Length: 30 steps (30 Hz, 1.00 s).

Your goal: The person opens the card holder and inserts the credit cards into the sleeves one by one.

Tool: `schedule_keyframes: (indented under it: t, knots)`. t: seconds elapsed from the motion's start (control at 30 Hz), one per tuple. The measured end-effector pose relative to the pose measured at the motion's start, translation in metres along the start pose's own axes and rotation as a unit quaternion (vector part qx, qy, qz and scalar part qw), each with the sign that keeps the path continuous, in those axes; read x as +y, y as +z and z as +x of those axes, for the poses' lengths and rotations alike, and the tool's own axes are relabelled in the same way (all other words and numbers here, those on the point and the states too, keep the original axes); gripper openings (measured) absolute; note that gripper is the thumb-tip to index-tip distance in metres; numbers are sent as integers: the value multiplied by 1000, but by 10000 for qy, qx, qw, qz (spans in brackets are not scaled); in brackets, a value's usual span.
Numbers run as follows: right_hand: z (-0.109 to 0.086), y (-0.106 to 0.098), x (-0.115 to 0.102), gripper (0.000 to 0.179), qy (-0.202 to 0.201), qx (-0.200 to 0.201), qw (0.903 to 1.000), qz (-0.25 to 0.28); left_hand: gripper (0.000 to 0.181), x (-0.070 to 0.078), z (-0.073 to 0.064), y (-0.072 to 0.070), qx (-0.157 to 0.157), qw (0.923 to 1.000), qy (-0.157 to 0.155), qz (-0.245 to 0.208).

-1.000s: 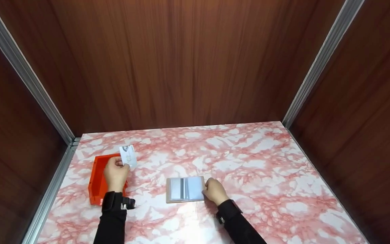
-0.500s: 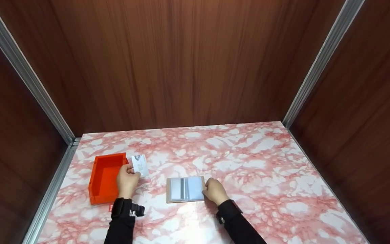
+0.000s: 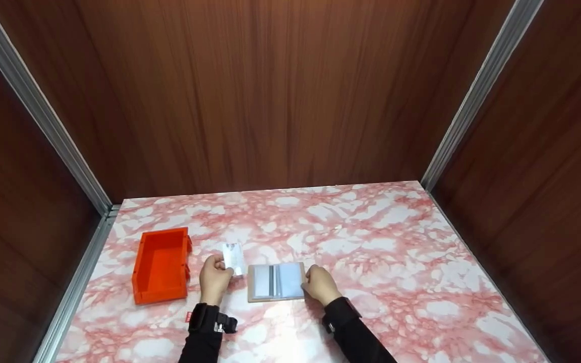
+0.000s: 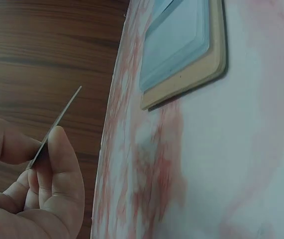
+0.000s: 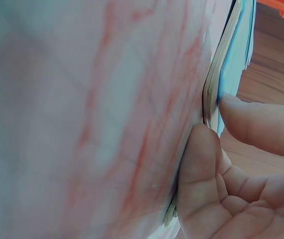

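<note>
My left hand [image 3: 215,278] pinches a white card [image 3: 233,258] between thumb and fingers, above the table just left of an open card holder [image 3: 261,301]. In the left wrist view the card [image 4: 58,119] appears nearly edge-on, tilted. The card holder lies flat, with a tan cover [image 4: 214,59] and clear plastic sleeves [image 4: 176,47]. At its right edge my right hand [image 3: 322,286] pinches the cover, thumb on top and a finger beneath, as the right wrist view shows at the cover edge [image 5: 210,94].
An orange bin [image 3: 162,267] stands on the left of the pink-and-white marbled table [image 3: 396,262]. A small red mark [image 3: 188,316] shows beside the left wrist. Brown wood-grain panels [image 3: 290,101] with metal posts [image 3: 464,111] enclose the back and sides.
My left hand has carried the card rightward and toward me, from over the orange bin to beside the card holder. The right hand and card holder have stayed still.
</note>
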State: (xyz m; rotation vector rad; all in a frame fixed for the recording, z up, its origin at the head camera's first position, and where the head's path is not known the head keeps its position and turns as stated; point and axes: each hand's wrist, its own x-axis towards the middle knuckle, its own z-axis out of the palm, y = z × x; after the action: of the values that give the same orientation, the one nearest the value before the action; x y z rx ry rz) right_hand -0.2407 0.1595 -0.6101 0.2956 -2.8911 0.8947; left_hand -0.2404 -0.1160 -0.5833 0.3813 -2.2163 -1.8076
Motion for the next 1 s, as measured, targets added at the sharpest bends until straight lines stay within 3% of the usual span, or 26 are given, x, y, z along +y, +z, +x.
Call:
schedule_keyframes:
  t: [0.27,0.47,1.0]
  knots:
    - [1,0,2,20,67,-83,9999,43,36,-4,-15,23,-387,9980,-172,-461]
    - [1,0,3,20,3,-49,10000,21,29,-6,-24,36,-559,9983,-13,-150]
    - [0,1,3,21,-16,-15,10000,4,26,-11,-39,59,-918,9957,-116,97]
